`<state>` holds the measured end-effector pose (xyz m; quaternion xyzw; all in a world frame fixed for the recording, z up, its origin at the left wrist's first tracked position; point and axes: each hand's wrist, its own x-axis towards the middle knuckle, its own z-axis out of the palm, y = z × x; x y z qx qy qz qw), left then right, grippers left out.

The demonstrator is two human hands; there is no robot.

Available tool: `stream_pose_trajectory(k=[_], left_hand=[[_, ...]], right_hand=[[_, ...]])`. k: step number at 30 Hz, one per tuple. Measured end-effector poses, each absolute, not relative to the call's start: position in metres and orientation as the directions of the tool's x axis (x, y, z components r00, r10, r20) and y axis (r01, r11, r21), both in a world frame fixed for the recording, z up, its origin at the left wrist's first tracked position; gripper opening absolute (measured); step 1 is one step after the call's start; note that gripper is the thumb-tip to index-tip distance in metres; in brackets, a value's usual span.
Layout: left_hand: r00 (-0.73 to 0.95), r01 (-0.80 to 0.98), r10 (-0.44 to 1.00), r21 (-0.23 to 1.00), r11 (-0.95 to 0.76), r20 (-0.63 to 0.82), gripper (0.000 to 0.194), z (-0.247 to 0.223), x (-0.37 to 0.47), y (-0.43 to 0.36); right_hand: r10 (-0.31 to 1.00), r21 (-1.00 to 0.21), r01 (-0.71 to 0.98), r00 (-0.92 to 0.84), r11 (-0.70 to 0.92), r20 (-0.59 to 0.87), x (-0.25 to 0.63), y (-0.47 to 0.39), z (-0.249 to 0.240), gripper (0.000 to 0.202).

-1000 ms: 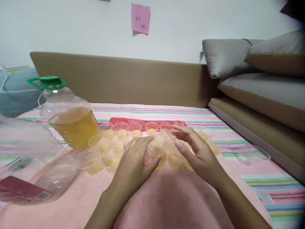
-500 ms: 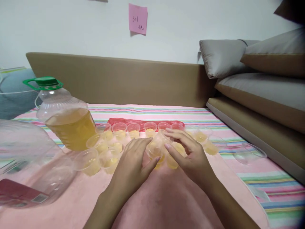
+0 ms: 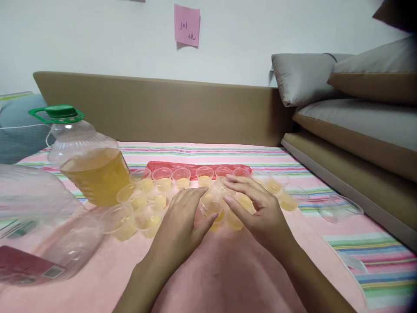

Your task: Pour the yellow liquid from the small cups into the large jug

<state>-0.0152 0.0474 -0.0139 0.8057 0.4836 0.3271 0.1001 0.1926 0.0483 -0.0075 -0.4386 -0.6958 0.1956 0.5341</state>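
Observation:
My left hand is open, with its fingers together and its thumb held apart. It lies left of a clear plastic cup that holds yellow liquid. My right hand is open too, its fingers curved and parted above the cups at the right. A second clear cup stands near its fingertips; whether they touch it I cannot tell. To the left are more cups of yellow liquid, among them a front one and a wider one. My right hand partly hides the cups behind it.
A large jug of yellow liquid with a green cap stands at the left. An empty clear bottle lies before it. A red plastic bag lies behind the cups. One clear cup lies tipped at the right, near stacked cushions.
The view has shifted very slightly. Both hands keep the same pose among the cups, and the cups stay in place.

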Motion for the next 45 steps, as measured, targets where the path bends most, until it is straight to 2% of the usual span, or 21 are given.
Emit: stream_pose_trajectory(k=[8, 13, 22, 25, 30, 41, 45], left_hand=[[0.334, 0.710, 0.831, 0.462, -0.532, 0.445, 0.042, -0.0128, -0.0171, 0.0458], [0.330, 0.715, 0.831, 0.457, -0.530, 0.448, 0.042, -0.0132, -0.0181, 0.0461], [0.340, 0.710, 0.819, 0.445, -0.545, 0.462, 0.042, -0.0157, -0.0148, 0.0450], [0.343, 0.711, 0.809, 0.431, -0.555, 0.477, 0.041, -0.0159, -0.0150, 0.0453], [0.349, 0.713, 0.776, 0.389, -0.583, 0.525, 0.042, -0.0169, -0.0178, 0.0461], [0.340, 0.719, 0.795, 0.406, -0.564, 0.503, 0.044, -0.0158, -0.0185, 0.0451], [0.348, 0.715, 0.791, 0.404, -0.571, 0.503, 0.045, -0.0158, -0.0189, 0.0456]], right_hand=[[0.821, -0.754, 0.379, -0.028, 0.537, 0.570, 0.1893, 0.0469, -0.0070, 0.042], [0.815, -0.739, 0.399, -0.039, 0.543, 0.578, 0.1890, 0.0470, -0.0063, 0.033], [0.792, -0.707, 0.427, -0.039, 0.565, 0.609, 0.1909, 0.0467, -0.0052, 0.030], [0.795, -0.726, 0.395, -0.016, 0.563, 0.607, 0.1907, 0.0470, -0.0055, 0.041], [0.796, -0.723, 0.403, -0.024, 0.562, 0.605, 0.1895, 0.0456, -0.0056, 0.034], [0.787, -0.712, 0.420, -0.010, 0.563, 0.616, 0.1884, 0.0444, -0.0064, 0.026], [0.805, -0.750, 0.371, 0.012, 0.547, 0.593, 0.1880, 0.0441, -0.0071, 0.034]])
